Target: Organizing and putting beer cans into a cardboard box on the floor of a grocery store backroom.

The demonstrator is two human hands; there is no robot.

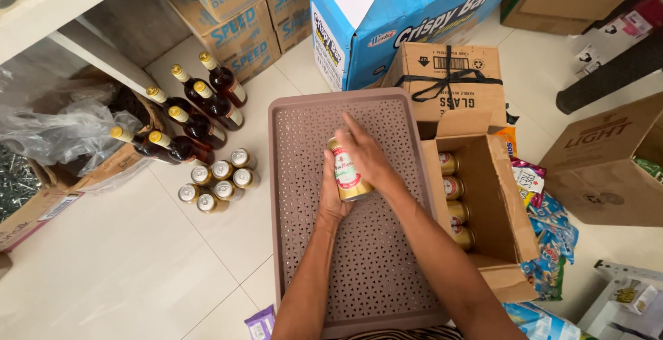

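Head view: one picture, looking down.
Can: the gold can [349, 172] is over the brown tray [297, 243], between both hands.
Left hand: the left hand [331, 195] holds the can's left side.
Right hand: the right hand [369, 157] wraps its right side.
Way it points: long side runs up the picture, top end away.
Nearby: open box [494, 202] of cans, just right.

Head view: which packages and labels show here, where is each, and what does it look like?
Can: gold with a red and white label, between the left hand and right hand, over the perforated tray.
Open carton: brown, right of the tray, gold cans inside.
Tied carton: brown, black strap, behind the tray.
Large box: blue, top centre.
Bottles: dark, gold caps, left.
Loose cans: silver tops, left floor.
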